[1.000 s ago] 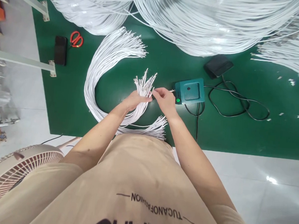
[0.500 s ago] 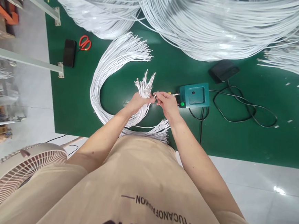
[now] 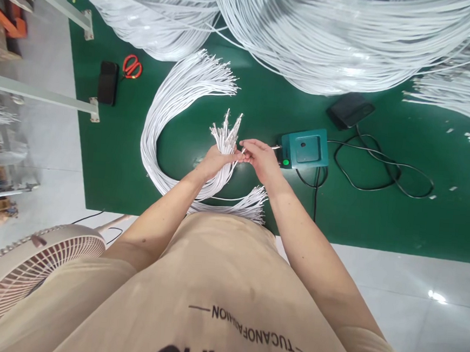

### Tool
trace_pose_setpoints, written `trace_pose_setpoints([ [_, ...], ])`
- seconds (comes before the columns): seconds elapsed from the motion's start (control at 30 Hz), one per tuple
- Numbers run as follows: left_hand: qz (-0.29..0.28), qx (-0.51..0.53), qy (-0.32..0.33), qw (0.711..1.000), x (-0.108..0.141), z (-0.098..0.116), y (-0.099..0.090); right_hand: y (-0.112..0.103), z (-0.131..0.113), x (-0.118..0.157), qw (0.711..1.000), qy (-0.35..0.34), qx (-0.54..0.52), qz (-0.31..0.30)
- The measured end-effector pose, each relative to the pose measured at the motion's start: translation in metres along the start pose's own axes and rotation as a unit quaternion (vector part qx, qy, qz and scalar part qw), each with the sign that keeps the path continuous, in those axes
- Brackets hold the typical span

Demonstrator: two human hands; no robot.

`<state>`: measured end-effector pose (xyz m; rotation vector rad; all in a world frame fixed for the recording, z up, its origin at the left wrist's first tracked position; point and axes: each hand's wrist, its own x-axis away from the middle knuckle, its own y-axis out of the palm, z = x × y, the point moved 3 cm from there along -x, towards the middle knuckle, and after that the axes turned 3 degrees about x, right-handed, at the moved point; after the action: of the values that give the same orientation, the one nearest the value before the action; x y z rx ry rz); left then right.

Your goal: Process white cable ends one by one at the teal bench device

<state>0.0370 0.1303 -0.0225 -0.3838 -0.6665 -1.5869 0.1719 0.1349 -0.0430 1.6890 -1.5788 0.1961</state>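
Observation:
My left hand (image 3: pixel 215 162) is closed around a bundle of white cables (image 3: pixel 226 138), whose ends fan out above my thumb. Close against it, my right hand (image 3: pixel 261 159) pinches the end of one white cable (image 3: pixel 243 151) between thumb and fingertips. The fingertips of both hands nearly touch. Just right of my right hand sits a small teal machine (image 3: pixel 305 148) with a green button and a metal tip pointing at the hand. Another curved bundle of white cables (image 3: pixel 151 129) lies on the table to the left.
Large heaps of white cables (image 3: pixel 335 43) cover the back of the green table (image 3: pixel 378 220). Red-handled scissors (image 3: pixel 132 67) and a black phone-like object (image 3: pixel 108 83) lie at left. A black box (image 3: pixel 351 110) and looped black cord (image 3: pixel 397 178) lie at right. A fan (image 3: pixel 36 274) stands lower left.
The fingers of my right hand have shifted slightly on the cable end. My left hand keeps its hold on the bundle. The whole view has moved very slightly.

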Motion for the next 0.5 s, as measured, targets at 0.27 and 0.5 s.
trace_pose_setpoints([
  [0.27, 0.015, 0.007, 0.014, 1.0, -0.003, -0.001, -0.005, -0.003, 0.012, 0.004, 0.997, -0.021, -0.069, 0.019],
  [0.5, 0.019, -0.002, 0.018, 1.0, -0.005, -0.005, -0.007, -0.007, 0.013, 0.002, 0.992, 0.067, -0.093, 0.051],
])
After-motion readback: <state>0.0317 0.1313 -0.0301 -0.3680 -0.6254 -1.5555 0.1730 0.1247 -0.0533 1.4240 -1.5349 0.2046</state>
